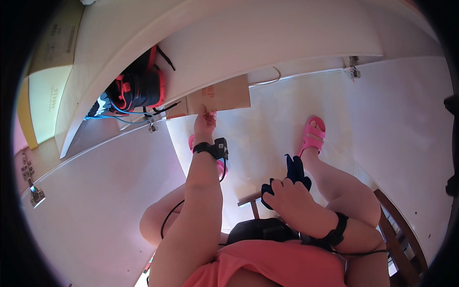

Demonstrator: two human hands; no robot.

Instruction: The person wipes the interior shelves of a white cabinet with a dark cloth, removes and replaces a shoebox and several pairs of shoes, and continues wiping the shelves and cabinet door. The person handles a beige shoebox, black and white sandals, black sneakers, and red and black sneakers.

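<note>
My left hand is at the near edge of a brown cardboard box low under the white shelf. One digit lies on the cardboard and the other fingers curl at its edge. The far part of the box is hidden by the shelf. In front of my body, my right hand is closed around a dark blue cloth, and part of it sticks out past the fingers.
Black-and-red sneakers with loose laces fill the shelf at left. Stacked boxes stand further left. Open white cabinet doors flank me. A pale cable lies beside the box. A wooden chair is at right.
</note>
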